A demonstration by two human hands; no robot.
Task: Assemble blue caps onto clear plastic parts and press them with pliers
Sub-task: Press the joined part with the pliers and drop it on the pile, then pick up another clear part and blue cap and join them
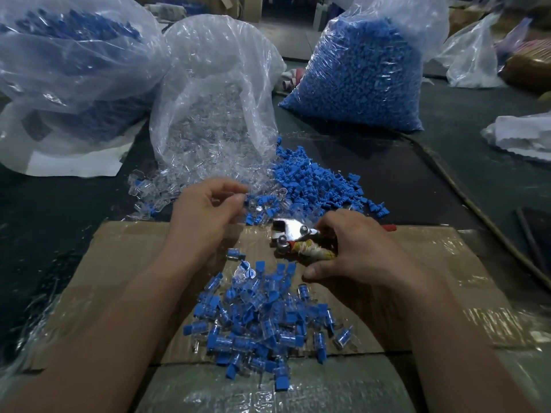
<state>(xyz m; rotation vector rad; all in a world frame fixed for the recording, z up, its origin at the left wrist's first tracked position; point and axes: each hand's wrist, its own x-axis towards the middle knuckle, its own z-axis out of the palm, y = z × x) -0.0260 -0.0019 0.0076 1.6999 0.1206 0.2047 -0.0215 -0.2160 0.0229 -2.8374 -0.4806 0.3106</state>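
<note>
The dark bench (447, 180) runs out of view on every side, and its far edge is lost in a dim, blurred background. Three big see-through bags stand on it: the left bag (68, 70), cut off by the frame's edge, holds blue shapes too fogged by the plastic to make out; the middle bag (214, 99) lies open toward the person and spills clear parts (155, 189) onto the bench; the right bag (357, 79) is packed with blue caps, its top cut off. A taped sheet of cardboard (128, 251) lies on the near bench, partly covered by both forearms. Loose blue caps (310, 180) are heaped just beyond the cardboard, touching the mouth of the middle bag. On the cardboard, between the arms, sits a pile of finished pieces (256, 323), clear bodies with blue inside. The left hand (205, 210) hovers at the far edge of the cardboard, back up, fingers curled with thumb and fingertips close together over the clear parts; whether it pinches one cannot be told. The right hand (357, 251) lies knuckles up and grips the pliers (295, 236), whose metal head points left toward the other hand; the fingers hide most of the handles, showing only a cloth-wrapped stretch and a red tip past the knuckles
</note>
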